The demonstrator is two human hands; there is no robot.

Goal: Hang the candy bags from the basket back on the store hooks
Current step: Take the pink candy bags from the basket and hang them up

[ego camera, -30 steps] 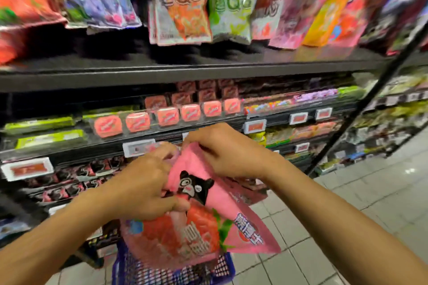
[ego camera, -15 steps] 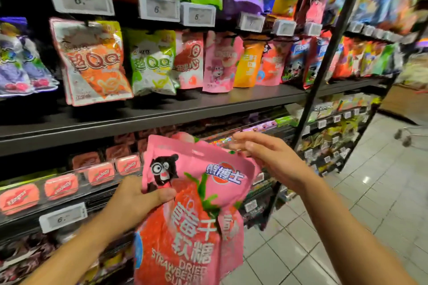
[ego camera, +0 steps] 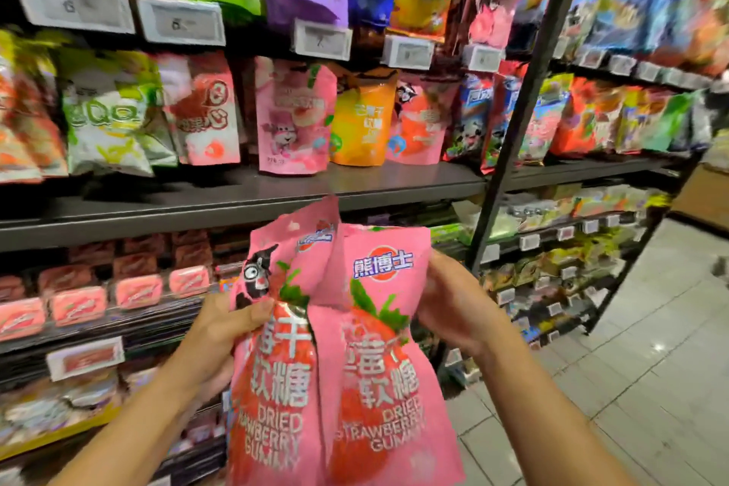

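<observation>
I hold two pink strawberry gummy bags side by side in front of the shelves. My left hand (ego camera: pixel 221 331) grips the left bag (ego camera: pixel 272 375) at its upper edge, thumb on the front beside the black cartoon bear. My right hand (ego camera: pixel 453 308) grips the right bag (ego camera: pixel 378 367) along its right side, fingers curled behind it. Matching pink strawberry bags (ego camera: pixel 418 122) hang in the hook row above, to the right of an orange bag (ego camera: pixel 363 118). The basket is out of view.
A dark shelf board (ego camera: pixel 236 193) runs below the hanging bags, with small red packs (ego camera: pixel 79 304) in trays under it. A black upright post (ego camera: pixel 520 99) stands right of centre. Price tags (ego camera: pixel 321 39) line the upper rail. Tiled floor (ego camera: pixel 651 367) lies at right.
The view has tilted up from the basket to the hook rows. The bags rose from basket level, and the one visible bag has parted into two, one in each hand.
</observation>
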